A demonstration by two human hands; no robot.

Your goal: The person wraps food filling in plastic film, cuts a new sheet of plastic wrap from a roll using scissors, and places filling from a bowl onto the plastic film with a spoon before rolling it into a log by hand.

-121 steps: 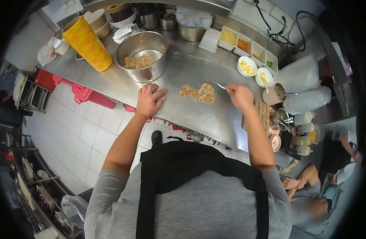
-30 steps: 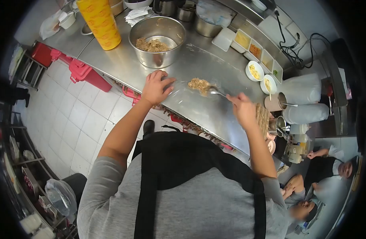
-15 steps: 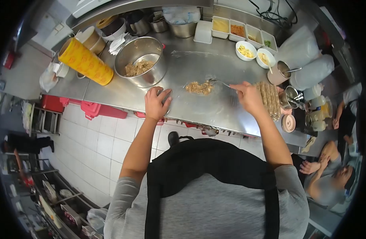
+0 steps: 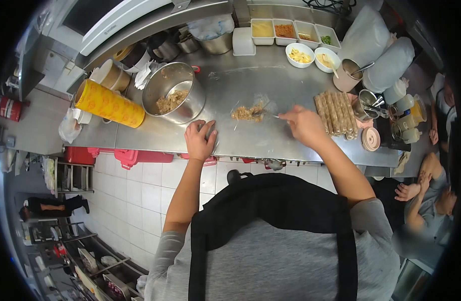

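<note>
My right hand point(image 4: 305, 126) is closed round the handle of a metal fork point(image 4: 270, 115), whose head touches a small heap of brown, crumbly filling point(image 4: 247, 113) on the steel counter. A thin, shiny patch, apparently plastic film, shows around the heap. My left hand point(image 4: 200, 141) rests at the counter's front edge with its fingers apart, holding nothing. Just beyond it stands a large steel pot point(image 4: 194, 103) with more of the same filling point(image 4: 171, 101) inside. Right of my right hand lie several long film-wrapped rolls point(image 4: 335, 114), side by side.
A yellow patterned cylinder point(image 4: 110, 104) lies left of the pot. Small white bowls point(image 4: 299, 55) and ingredient tubs point(image 4: 262, 32) line the back. Cups with utensils point(image 4: 348, 75) and squeeze bottles point(image 4: 406, 103) crowd the right end. Other people stand at right point(image 4: 426, 200) and far left point(image 4: 55, 205).
The fork's head has moved from the right end of the heap further into it, and my right hand has shifted slightly left. My left hand stays at the counter edge. The whole view has tilted.
</note>
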